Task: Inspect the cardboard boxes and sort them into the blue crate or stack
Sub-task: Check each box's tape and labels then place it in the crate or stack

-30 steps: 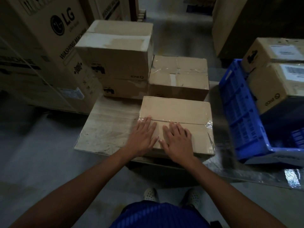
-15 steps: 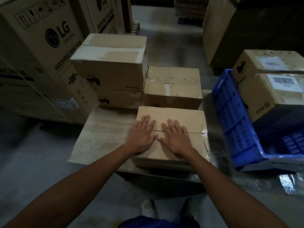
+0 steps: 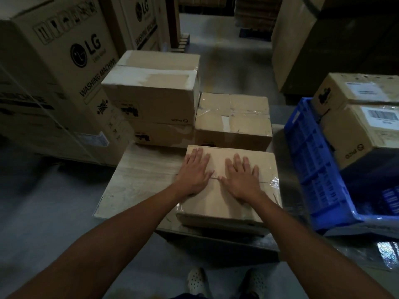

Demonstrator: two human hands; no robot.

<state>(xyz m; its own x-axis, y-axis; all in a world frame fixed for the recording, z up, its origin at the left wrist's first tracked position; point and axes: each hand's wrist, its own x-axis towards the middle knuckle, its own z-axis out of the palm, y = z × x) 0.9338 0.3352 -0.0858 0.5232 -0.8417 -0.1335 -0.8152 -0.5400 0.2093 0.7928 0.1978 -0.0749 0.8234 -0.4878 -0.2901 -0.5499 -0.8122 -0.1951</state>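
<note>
- Now, the flat, tape-sealed tan cardboard box [image 3: 218, 203] lies at the near right corner of the low pale wood-grain platform [image 3: 140, 182], its near edge at the platform's near edge.
- Left hand [image 3: 195, 172] lies palm down on the left half of the box top, fingers straight and slightly fanned, holding nothing.
- Right hand [image 3: 241, 180] lies the same way on the right half. The two thumbs are close together at the centre tape seam.
- At the platform's far edge is a stack of two brown printed cartons [image 3: 151, 98], the upper one with a pale torn patch on its lid.
- Just beside that stack on the right sits a single crinkled, clear-taped cardboard box [image 3: 233, 121], close behind the handled box.
- The blue plastic crate [image 3: 306, 160] stands off the platform's right edge on a shiny wrapped surface. A barcode-labelled cardboard box [image 3: 349, 134] sits inside it, and another labelled box [image 3: 354, 91] is behind. Whether that one is in the crate I cannot tell.
- A tall LG washing-machine carton [image 3: 64, 78] stands left of the platform.
- White perforated clogs [image 3: 196, 281] are on the grey floor below.
</note>
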